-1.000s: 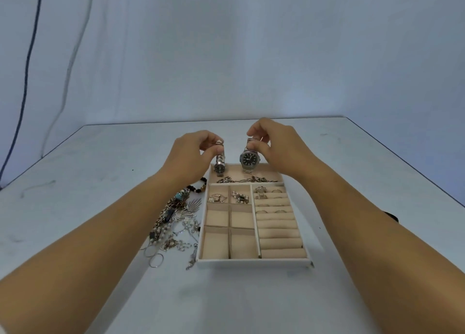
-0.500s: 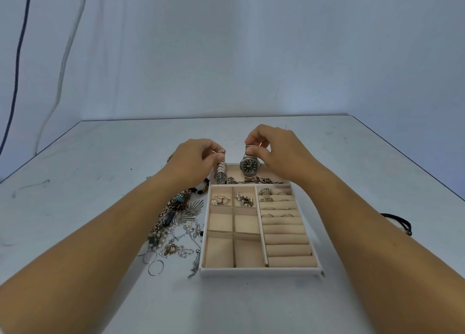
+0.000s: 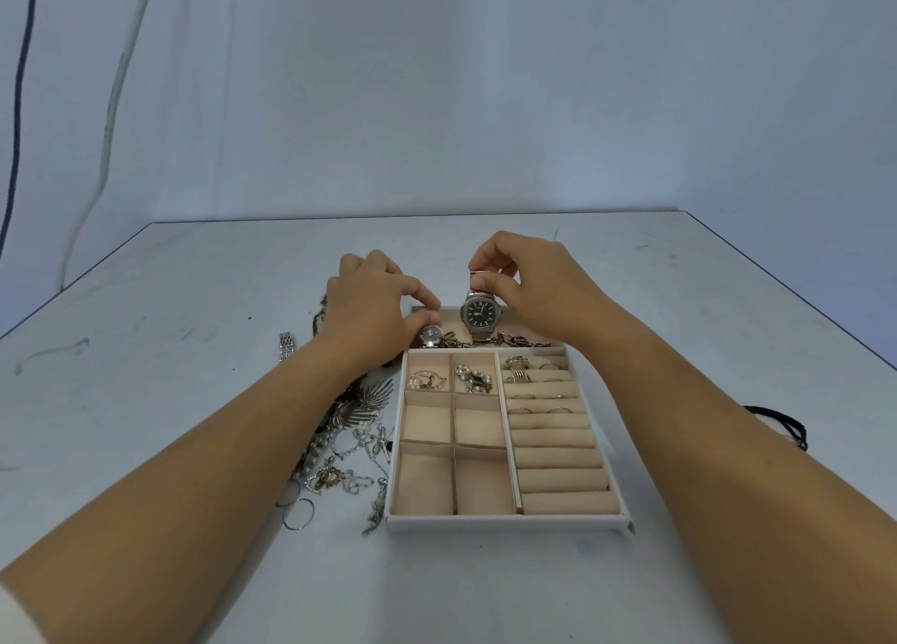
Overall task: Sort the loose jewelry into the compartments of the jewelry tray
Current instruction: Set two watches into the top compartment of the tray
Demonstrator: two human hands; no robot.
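We're pinching two watches at the far end of the jewelry tray [image 3: 505,523], small watch [image 3: 430,335] in left hand [image 3: 371,303], dark-dial watch [image 3: 480,311] in right hand [image 3: 531,284], loose pile [image 3: 347,432] left of it.

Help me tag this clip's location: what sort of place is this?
Probably a staged recording setup rather than a home: a white table, a plain pale backdrop behind it, and loose cables hanging down at the left.

Just one camera here, head-worn and wide-angle, up close, looking forward and down over the table [image 3: 194,313] and jewelry tray [image 3: 505,523] toward the wall [image 3: 437,85].
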